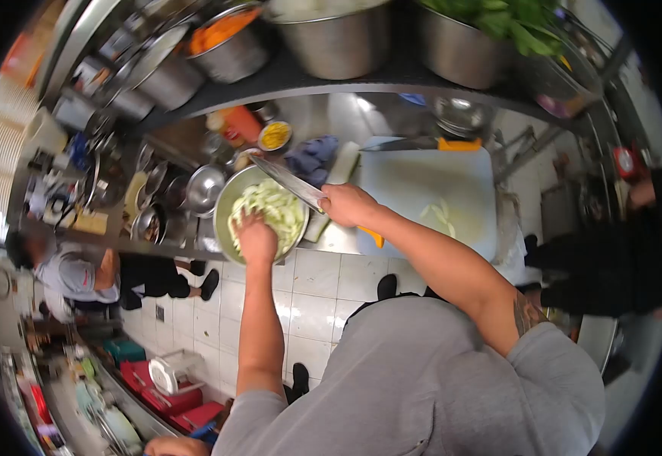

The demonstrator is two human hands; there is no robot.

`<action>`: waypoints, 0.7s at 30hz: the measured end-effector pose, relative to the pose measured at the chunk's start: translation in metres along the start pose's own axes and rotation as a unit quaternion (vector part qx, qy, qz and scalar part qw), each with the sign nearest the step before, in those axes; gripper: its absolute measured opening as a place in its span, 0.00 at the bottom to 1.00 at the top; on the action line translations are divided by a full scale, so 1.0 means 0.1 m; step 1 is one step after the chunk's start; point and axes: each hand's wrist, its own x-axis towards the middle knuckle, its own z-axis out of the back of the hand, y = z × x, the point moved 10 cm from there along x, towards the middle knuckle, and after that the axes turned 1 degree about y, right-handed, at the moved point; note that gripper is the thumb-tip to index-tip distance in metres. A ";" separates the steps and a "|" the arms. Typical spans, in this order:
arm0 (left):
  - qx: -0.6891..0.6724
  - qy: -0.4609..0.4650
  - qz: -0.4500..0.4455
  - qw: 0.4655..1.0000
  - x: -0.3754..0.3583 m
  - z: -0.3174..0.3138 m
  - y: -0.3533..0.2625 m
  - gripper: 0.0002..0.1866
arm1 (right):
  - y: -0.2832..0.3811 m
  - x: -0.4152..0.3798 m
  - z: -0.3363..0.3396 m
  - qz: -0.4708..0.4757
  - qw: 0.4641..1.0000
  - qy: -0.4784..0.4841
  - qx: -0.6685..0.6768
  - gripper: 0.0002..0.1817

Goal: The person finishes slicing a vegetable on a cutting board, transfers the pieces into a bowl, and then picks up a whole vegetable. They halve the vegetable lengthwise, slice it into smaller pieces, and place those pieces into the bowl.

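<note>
"while the left hand (pixel 255 234) is entering the bowl (pixel 222 215), how is it holding?"

"its fingers are spreading, partly open, on the pale green slices (pixel 284 207) inside."

"and the right hand (pixel 345 204)?"

"it is gripping the knife (pixel 289 182) firmly, blade extending over the rim. the cutting board (pixel 418 186) is lying alongside, on the tabletop (pixel 340 242)."

Steel counter (pixel 342 241), seen from my end: large bowl (pixel 221 220) at the near edge, pale cutting board (pixel 392 182) to its right. Between them — crumpled blue cloth (pixel 313 157) and a long pale-green vegetable (pixel 343 163). Small bowl of something yellow (pixel 277 147) behind; steel bowl (pixel 204 186) left of the large one. Dark shelf (pixel 300 87) above — I log metal pots in a row, one holding orange pieces (pixel 232 61), another leafy greens (pixel 464 57).
</note>
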 end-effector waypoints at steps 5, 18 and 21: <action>-0.350 -0.097 -0.020 0.932 -0.32 0.23 -0.76 0.17 | -1.22 -1.00 0.27 -0.027 0.993 -0.107 0.052 0.19; -0.277 0.082 -0.383 0.877 -0.55 -0.96 -4.08 0.32 | -3.13 -3.88 -0.27 -0.410 0.826 -0.293 0.252 0.20; -0.360 0.221 -0.475 0.772 -0.84 -0.88 -4.14 0.31 | -3.23 -3.63 -0.30 -0.382 0.865 -0.272 0.176 0.20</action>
